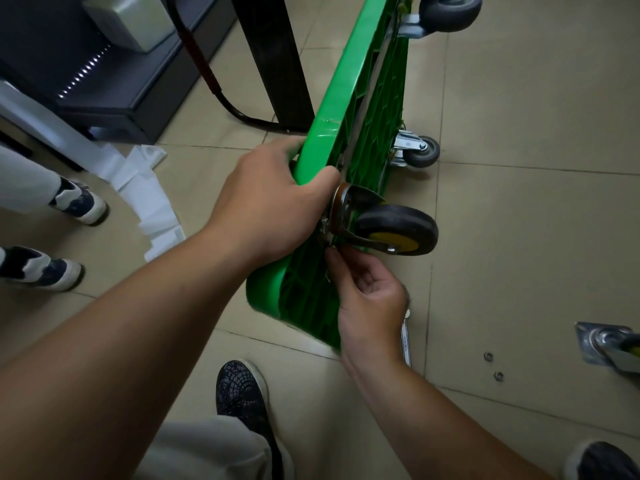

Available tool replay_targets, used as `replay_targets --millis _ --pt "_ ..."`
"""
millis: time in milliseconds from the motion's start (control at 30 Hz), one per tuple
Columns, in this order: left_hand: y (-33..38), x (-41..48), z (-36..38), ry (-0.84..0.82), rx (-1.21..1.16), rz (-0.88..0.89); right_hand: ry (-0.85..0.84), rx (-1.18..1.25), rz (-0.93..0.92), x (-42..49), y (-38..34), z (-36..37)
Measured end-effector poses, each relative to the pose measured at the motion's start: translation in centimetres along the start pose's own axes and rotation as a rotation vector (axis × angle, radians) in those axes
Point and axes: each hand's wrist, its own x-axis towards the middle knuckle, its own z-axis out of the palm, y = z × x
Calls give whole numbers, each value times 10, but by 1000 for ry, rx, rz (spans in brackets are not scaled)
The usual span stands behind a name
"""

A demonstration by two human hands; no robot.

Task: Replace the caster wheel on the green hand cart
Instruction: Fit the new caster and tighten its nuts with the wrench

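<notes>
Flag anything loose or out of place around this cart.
The green hand cart is tipped onto its edge. Two small metal rings lie loose on the floor near a detached caster. What looks like a wrench lies by the cart's near corner.

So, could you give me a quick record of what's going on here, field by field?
Cart: green cart, tipped on its side, wheels facing right
Left hand: left hand grips the cart's upper edge
Right hand: right hand, fingertips at the mounting plate of the yellow-hubbed caster; grip unclear
Floor: wrench partly hidden, spare caster, two small rings
</notes>
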Motion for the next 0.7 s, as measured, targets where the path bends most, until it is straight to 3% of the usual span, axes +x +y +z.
replay_targets --millis 367,700 --pt "3 -2 -2 -4 16 -1 -37 8 16 5 2 -3" --pt "3 -1 -1 2 27 17 -63 -66 -121 8 5 -8"
